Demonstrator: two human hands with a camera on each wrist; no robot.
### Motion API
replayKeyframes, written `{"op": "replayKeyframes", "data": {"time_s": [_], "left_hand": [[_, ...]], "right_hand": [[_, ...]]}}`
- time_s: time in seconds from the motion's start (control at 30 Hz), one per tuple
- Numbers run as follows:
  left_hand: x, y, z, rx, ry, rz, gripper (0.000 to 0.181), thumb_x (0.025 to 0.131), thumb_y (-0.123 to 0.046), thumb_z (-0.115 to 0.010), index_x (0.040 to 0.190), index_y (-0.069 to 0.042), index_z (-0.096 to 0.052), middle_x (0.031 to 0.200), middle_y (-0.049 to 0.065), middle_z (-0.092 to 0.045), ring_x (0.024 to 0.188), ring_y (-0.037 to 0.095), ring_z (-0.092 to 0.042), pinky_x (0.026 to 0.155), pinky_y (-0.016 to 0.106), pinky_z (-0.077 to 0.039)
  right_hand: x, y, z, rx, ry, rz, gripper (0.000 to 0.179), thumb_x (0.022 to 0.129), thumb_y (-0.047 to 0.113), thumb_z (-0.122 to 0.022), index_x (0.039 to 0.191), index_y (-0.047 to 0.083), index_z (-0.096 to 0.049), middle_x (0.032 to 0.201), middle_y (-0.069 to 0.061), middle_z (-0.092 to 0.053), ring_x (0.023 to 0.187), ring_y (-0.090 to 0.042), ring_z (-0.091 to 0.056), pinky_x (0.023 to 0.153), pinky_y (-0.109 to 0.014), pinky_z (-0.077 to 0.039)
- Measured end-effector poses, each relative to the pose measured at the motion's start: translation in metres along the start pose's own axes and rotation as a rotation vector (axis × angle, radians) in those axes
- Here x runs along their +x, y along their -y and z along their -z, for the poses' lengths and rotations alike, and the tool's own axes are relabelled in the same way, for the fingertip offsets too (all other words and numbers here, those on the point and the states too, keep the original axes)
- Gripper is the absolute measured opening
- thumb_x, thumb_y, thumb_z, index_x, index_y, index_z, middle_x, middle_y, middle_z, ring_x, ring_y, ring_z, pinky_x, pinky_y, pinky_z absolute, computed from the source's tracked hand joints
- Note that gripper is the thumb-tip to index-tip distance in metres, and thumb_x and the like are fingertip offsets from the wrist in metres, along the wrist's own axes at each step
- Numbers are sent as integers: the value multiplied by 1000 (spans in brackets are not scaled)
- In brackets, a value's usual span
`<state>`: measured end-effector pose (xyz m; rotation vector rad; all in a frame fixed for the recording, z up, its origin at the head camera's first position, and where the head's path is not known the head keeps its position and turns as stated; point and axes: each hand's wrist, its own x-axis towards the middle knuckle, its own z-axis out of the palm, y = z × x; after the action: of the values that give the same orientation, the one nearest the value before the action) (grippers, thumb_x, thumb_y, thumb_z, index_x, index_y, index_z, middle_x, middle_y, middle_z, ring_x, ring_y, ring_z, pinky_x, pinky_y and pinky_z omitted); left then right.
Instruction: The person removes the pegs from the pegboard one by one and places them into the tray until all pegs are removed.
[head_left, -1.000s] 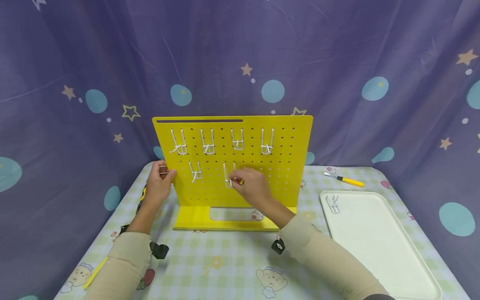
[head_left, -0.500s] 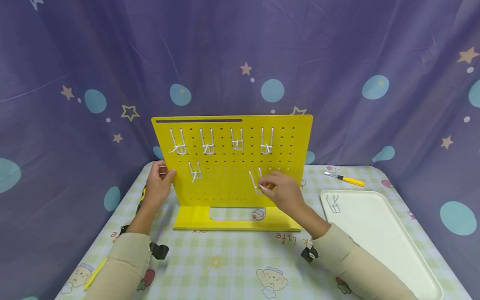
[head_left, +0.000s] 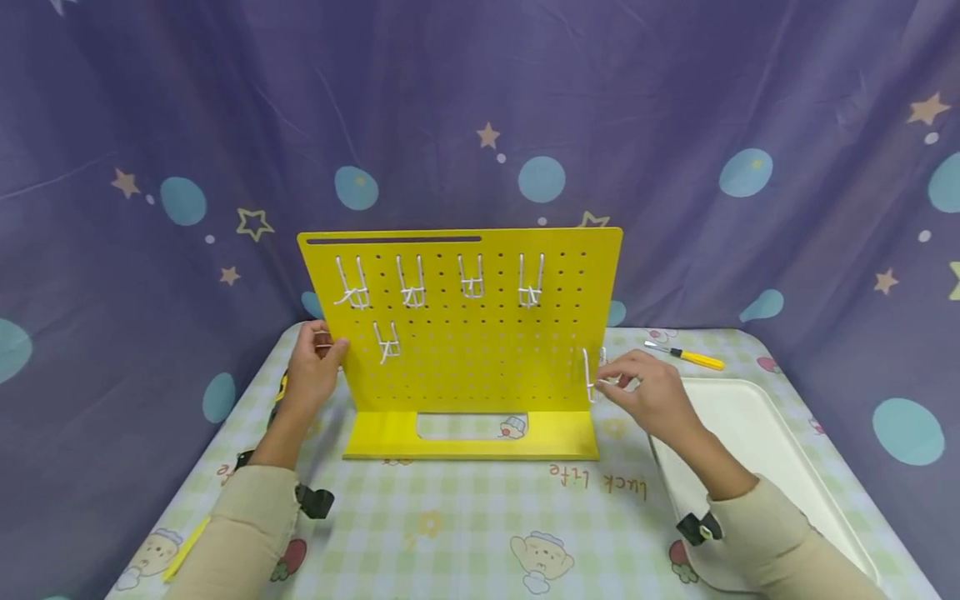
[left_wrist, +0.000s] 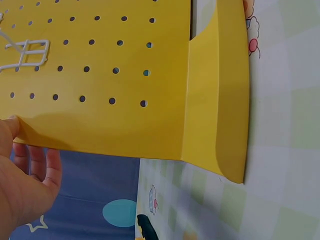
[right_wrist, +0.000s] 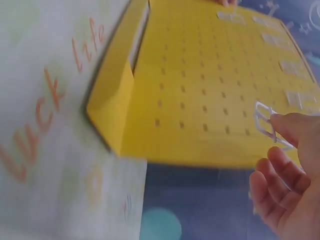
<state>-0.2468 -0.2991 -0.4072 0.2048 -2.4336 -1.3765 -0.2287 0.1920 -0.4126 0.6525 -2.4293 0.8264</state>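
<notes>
A yellow pegboard [head_left: 465, 367] stands upright on its own flat base. My left hand [head_left: 312, 367] grips its left edge, thumb on the front face and fingers behind, as the left wrist view also shows. Between the thumb and fingers of my right hand [head_left: 651, 392] is a white wire pegboard hook [head_left: 588, 379], pinched at the board's right edge. In the right wrist view the held hook [right_wrist: 264, 120] overlaps the lower holes. Several similar hooks hang on the board: a row along the top and one hook [head_left: 387, 342] below at the left.
A white tray [head_left: 765, 433] lies on the right of the checked tablecloth [head_left: 420, 533], partly under my right arm. Behind it is a screwdriver [head_left: 697, 358] with a yellow handle. A yellow strip [head_left: 185, 550] lies beside my left sleeve. A purple curtain [head_left: 465, 100] hangs behind the table.
My right hand has carried the pinched hook from the middle of the board rightward to its right edge. My left hand keeps its grip on the left edge.
</notes>
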Motion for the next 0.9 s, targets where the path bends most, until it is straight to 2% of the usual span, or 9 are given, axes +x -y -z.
{"op": "replayKeyframes", "data": {"time_s": [0.17, 0.33, 0.47, 0.57, 0.7, 0.9], "left_hand": [[0, 0, 1, -9, -2, 13, 39, 106, -28, -54, 136, -8, -40, 117, 8, -50, 98, 14, -51, 72, 13, -46], [0, 0, 0, -13, -1, 9, 38, 106, -26, -54, 136, -8, -41, 117, 8, -50, 98, 15, -52, 72, 13, -46], [1, 0, -1, -4, -14, 2, 38, 105, -25, -55, 136, -7, -42, 116, 9, -51, 96, 12, -52, 71, 12, -46], [1, 0, 0, 3, -24, 4, 38, 105, -24, -55, 136, -7, -43, 116, 9, -52, 94, 9, -52, 70, 11, -46], [0, 0, 0, 3, -21, 5, 38, 105, -25, -55, 136, -7, -44, 115, 8, -52, 91, 6, -53, 70, 11, -47], [0, -1, -1, -1, -8, 0, 38, 105, -26, -54, 136, -7, -43, 114, 7, -51, 91, 6, -53, 71, 12, -48]], "right_hand": [[-5, -21, 24, -32, -11, -55, 17, 79, 8, -86, 86, 22, -80, 87, 3, -75, 70, -11, -63, 61, -24, -48], [-13, -47, 49, -101, 10, -86, 12, 81, 12, -84, 86, 21, -79, 88, -2, -75, 69, -15, -66, 57, -25, -45], [-18, -73, 65, -111, 65, -182, 5, 87, 16, -80, 91, 16, -78, 86, -6, -75, 67, -9, -63, 55, -25, -45], [-23, -93, 70, -91, 122, -243, 5, 91, 18, -76, 94, 14, -77, 82, -4, -75, 67, 0, -59, 54, -24, -45], [-31, -116, 71, -79, 157, -266, 5, 91, 17, -76, 91, 12, -77, 79, -2, -75, 66, 6, -59, 56, -23, -48], [-39, -139, 68, -71, 271, -319, 6, 90, 17, -76, 91, 12, -77, 87, -8, -77, 73, -11, -66, 61, -24, -49]]}}
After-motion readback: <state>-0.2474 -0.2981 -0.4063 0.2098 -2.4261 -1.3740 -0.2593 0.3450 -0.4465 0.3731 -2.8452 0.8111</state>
